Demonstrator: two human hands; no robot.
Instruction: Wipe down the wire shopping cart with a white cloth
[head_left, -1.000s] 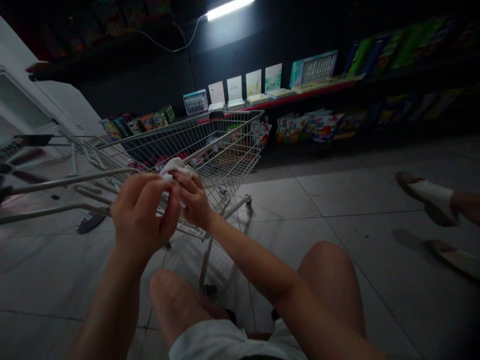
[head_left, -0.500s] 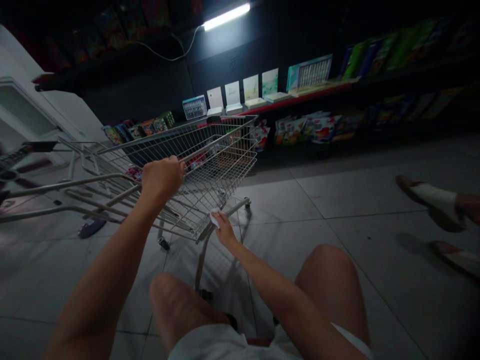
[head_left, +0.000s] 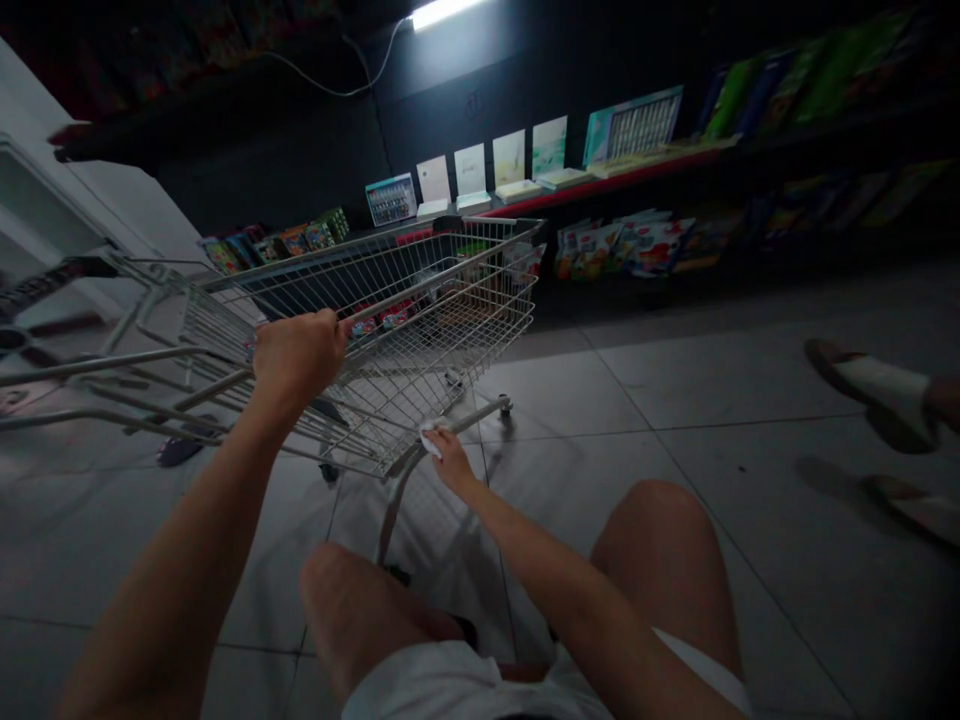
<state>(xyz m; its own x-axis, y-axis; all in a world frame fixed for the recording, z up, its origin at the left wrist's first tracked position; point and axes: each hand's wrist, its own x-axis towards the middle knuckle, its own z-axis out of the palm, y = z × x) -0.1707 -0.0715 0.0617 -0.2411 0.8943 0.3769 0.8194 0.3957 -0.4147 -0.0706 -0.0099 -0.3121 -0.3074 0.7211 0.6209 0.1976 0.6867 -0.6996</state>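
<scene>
A metal shopping cart (head_left: 480, 345) with a wire basket stands tilted across my view, in front of my knees. My left hand (head_left: 298, 358) is closed around the upper rail of its near side. Lower down, my right hand (head_left: 451, 458) presses a crumpled white cloth or wipe (head_left: 431, 437) against the cart's lower frame bar, just under the basket's bottom edge. The fingers of the right hand are bunched over the cloth, which hides part of it. Dark caster wheels (head_left: 505, 405) sit at the ends of the frame.
Behind the cart runs a dark shelf with upright books (head_left: 470, 172) and a boxed set (head_left: 634, 130). Colourful packets (head_left: 626, 245) sit on a lower level. Another person's feet in sandals (head_left: 870, 385) are at the right on the tiled floor (head_left: 600, 400). A lit tube (head_left: 446, 10) hangs above.
The cart has shifted slightly, its far end towards the right. My left hand has moved a little left with the rail. My right hand stays at the lower bar with the cloth.
</scene>
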